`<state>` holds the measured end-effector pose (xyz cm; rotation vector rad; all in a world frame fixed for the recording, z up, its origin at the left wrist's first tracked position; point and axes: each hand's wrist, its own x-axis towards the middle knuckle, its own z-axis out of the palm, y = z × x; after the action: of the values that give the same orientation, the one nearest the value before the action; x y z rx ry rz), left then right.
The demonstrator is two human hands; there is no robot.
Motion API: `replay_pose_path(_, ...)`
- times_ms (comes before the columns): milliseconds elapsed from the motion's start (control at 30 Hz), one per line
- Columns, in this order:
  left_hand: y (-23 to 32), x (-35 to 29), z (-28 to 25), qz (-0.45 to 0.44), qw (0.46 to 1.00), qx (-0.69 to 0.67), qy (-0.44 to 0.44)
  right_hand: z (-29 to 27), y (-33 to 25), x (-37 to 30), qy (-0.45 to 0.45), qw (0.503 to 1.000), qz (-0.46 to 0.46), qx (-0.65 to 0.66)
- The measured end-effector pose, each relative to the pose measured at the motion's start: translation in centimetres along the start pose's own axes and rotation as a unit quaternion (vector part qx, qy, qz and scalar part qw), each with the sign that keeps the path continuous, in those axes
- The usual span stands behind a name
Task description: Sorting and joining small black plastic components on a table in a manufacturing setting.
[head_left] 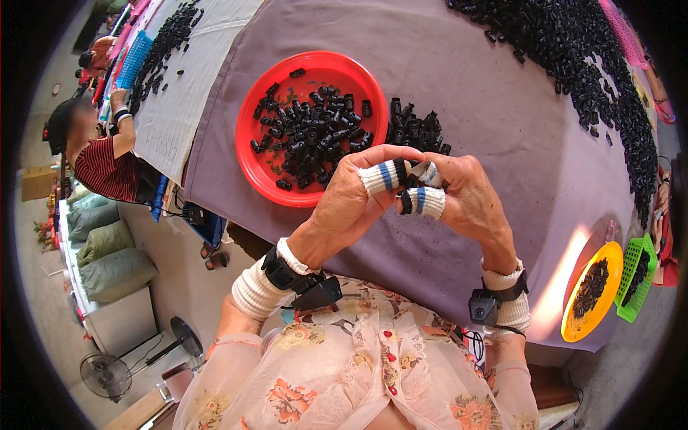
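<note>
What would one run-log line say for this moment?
left hand: pinching small black part | right hand: pinching same part | red bowl: black parts inside | surface: purple cloth

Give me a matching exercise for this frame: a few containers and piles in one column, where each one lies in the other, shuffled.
Things:
1. red bowl
2. orange bowl
3. green basket
4. small black pile

Places:
A. at the table's far right edge, outermost
B. just beyond the hands, left of a small pile
C. directly right of the red bowl, on the purple cloth
D. near the right edge, just left of the basket

Pairs: 1-B, 2-D, 3-A, 4-C
</note>
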<state>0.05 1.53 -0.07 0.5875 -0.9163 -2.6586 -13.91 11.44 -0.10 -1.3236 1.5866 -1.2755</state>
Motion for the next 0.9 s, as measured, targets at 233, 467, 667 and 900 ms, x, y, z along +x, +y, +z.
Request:
replay_pose_path(233, 0.0, 0.0, -0.4, 0.008, 0.999, 0.031, -0.001, -0.2, -0.1, 0.0, -0.043, 0.999, 0.024, -0.024)
replay_pose_path(467, 0.1, 0.2, -1.2, -0.02, 0.996, -0.079, -0.04, -0.4, -0.1, -0.2, 0.0, 0.999, 0.04, 0.023)
replay_pose_path(667, 0.0, 0.2, -1.0, -0.027, 0.992, -0.115, -0.037, -0.6, -0.2, -0.3, 0.01, 0.998, 0.065, 0.009)
replay_pose_path(900, -0.3, 0.1, -0.7, -0.015, 0.997, -0.073, 0.018, 0.1, -0.7, -0.1, 0.081, 0.996, 0.03, 0.028)
